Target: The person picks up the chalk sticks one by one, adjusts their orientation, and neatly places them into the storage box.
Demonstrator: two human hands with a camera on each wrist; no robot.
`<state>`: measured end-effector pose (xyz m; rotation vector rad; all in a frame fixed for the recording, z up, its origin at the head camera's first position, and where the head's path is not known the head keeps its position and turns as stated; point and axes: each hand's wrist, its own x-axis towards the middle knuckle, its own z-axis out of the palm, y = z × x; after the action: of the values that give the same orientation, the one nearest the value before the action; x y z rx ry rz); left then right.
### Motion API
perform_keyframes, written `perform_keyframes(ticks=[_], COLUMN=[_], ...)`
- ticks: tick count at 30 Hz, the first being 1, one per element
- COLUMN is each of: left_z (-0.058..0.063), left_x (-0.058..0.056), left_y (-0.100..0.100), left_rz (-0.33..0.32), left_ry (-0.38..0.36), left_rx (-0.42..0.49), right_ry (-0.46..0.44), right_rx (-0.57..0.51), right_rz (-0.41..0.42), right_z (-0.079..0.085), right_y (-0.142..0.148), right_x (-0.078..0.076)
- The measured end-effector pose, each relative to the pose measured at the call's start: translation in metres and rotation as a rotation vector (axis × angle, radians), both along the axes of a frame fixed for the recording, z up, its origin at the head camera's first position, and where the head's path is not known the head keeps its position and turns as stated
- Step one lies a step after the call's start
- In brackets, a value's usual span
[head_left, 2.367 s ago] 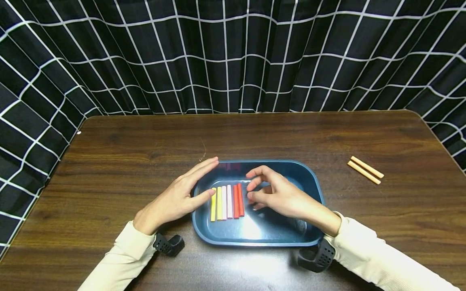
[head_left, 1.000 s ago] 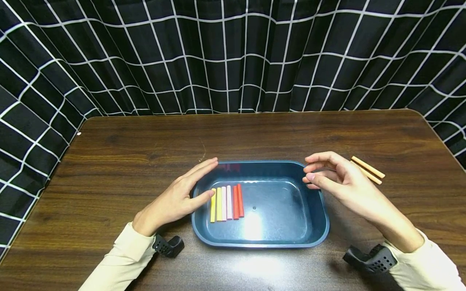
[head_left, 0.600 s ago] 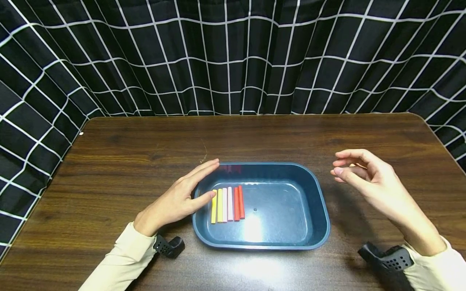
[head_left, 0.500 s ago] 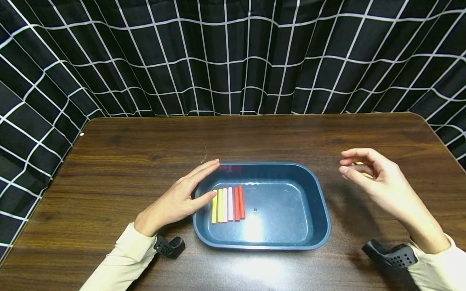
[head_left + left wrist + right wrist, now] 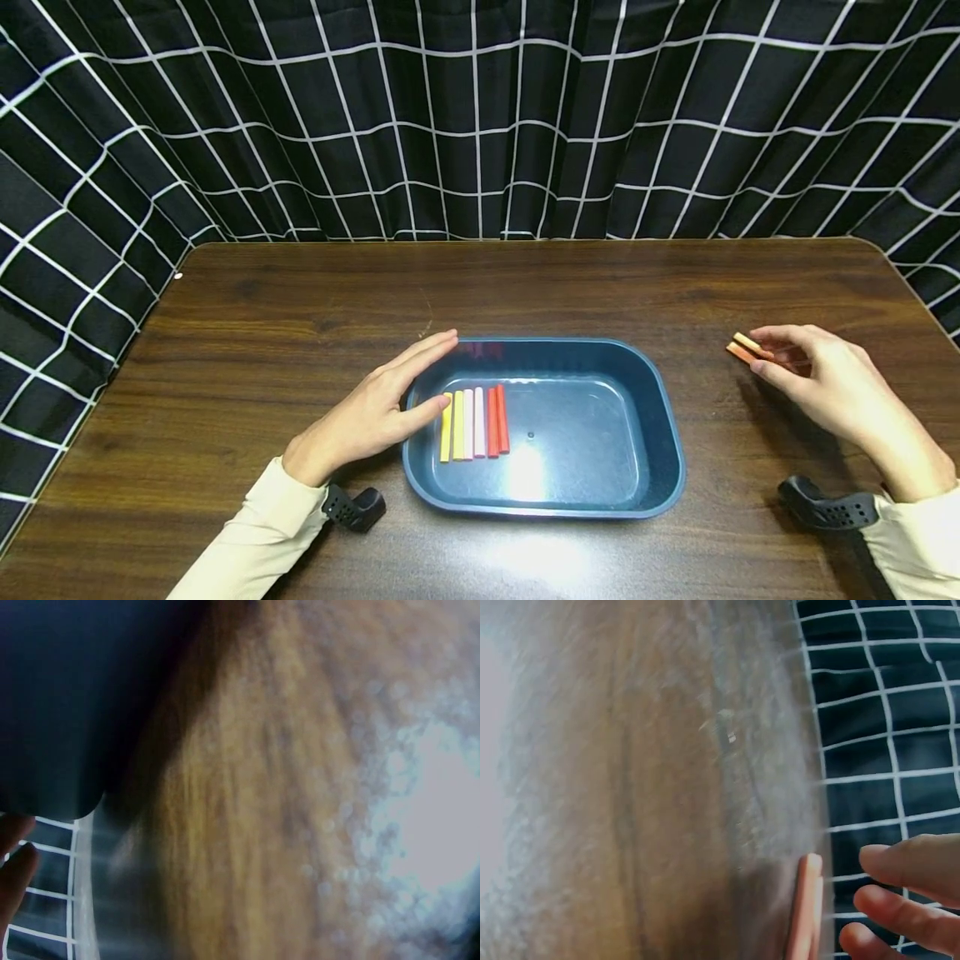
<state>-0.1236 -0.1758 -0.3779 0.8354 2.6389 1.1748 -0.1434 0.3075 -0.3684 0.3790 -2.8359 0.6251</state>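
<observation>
A blue tray (image 5: 543,510) stands on the table in the head view, with yellow, pink and red chalk sticks (image 5: 480,425) lying side by side in its left part. My left hand (image 5: 367,417) rests at the tray's left rim, fingers extended, thumb over the top of the leftmost yellow stick. To the right of the tray, my right hand (image 5: 832,375) is lowered over two orange chalk sticks (image 5: 741,353), its thumb and fingers bent to either side and hiding part of them. In the right wrist view, a gap separates the fingertips (image 5: 877,904) from the sticks (image 5: 804,915).
The brown wooden table (image 5: 300,292) carries the tray and the loose sticks. A black curtain with a white grid (image 5: 480,117) hangs behind its far edge. Black wrist cameras (image 5: 356,510) sit below both hands. The left wrist view is mostly blurred.
My right hand has moved from inside the tray out to the right, then down onto the two orange sticks. The left hand has stayed at the tray's left rim.
</observation>
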Motion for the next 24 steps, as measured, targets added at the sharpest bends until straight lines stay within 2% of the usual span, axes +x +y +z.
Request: perform_keyframes(ticks=[5,9,14,24], left_z=[-0.001,-0.002,-0.003,-0.002], left_x=[-0.001,-0.002,-0.001,-0.001], left_y=[0.001,0.001,0.001,0.0], left_rz=[0.001,0.005,0.007,0.007], left_ry=[-0.002,0.004,0.005,0.013], left_rx=[-0.008,-0.011,-0.014,-0.018], right_ry=[0.016,0.001,-0.021,0.008], right_rx=[0.089,0.113,0.115,0.111], right_rz=[0.026,0.038,0.063,0.061], right_z=[-0.01,-0.015,-0.019,-0.022], right_y=[0.006,0.008,0.008,0.004], right_x=[-0.002,-0.003,-0.003,-0.002])
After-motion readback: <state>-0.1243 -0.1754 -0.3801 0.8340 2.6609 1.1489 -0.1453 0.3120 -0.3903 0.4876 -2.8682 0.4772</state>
